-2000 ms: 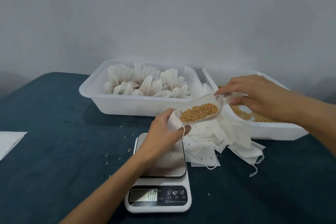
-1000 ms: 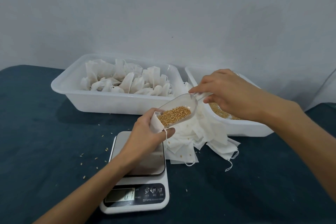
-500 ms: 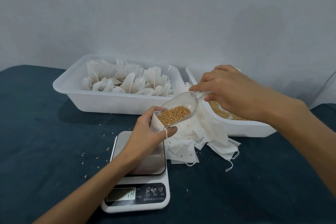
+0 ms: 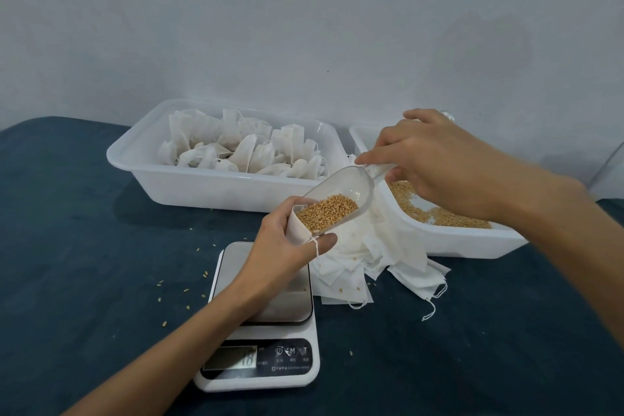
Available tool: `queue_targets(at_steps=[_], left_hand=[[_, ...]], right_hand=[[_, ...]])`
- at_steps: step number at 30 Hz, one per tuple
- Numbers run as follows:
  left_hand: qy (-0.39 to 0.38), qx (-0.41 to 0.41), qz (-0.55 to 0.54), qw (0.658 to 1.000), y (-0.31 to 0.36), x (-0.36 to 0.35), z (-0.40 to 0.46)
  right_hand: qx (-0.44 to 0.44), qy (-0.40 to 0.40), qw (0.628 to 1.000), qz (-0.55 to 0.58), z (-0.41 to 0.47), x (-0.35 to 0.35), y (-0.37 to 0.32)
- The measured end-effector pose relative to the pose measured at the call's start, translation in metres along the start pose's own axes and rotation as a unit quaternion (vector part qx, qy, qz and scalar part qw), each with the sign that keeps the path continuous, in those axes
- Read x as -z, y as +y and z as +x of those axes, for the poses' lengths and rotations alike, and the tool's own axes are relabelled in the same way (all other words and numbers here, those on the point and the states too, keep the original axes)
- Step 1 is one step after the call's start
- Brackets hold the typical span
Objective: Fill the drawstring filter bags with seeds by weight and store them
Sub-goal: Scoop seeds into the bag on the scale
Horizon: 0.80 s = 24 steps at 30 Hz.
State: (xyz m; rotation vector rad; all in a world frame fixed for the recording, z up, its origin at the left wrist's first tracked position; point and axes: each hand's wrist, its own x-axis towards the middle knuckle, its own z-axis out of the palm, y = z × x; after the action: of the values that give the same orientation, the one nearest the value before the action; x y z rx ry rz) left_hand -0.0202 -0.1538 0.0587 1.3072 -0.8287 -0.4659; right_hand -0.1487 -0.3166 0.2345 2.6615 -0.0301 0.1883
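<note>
My left hand point(image 4: 280, 255) grips a white drawstring filter bag point(image 4: 296, 228) with its mouth open, just above the steel plate of a white kitchen scale point(image 4: 260, 331). My right hand point(image 4: 435, 162) pinches the handle of a clear plastic scoop point(image 4: 344, 194). The scoop is tilted down to the left, and its front lip sits in the bag's mouth. Golden seeds point(image 4: 329, 213) lie at the scoop's lower end. The scale display reads about 18.
A white tub point(image 4: 189, 176) at the back holds several filled bags. A second white tub point(image 4: 449, 240) on the right holds loose seeds. A heap of empty bags point(image 4: 368, 263) lies between scale and right tub. Stray seeds dot the dark blue tablecloth point(image 4: 84, 246).
The scoop has tipped more steeply and its seeds have slid toward the bag's mouth. The scale display went from blank-looking to about 18. The camera view shifted right early on.
</note>
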Motion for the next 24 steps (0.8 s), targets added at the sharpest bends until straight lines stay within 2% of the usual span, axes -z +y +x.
queue_targets(at_steps=[24], left_hand=[[0.026, -0.017, 0.018, 0.999, 0.0008, 0.0025, 0.002]], right_hand=[[0.009, -0.002, 1.0, -0.022, 0.0048, 0.0091, -0.0045]])
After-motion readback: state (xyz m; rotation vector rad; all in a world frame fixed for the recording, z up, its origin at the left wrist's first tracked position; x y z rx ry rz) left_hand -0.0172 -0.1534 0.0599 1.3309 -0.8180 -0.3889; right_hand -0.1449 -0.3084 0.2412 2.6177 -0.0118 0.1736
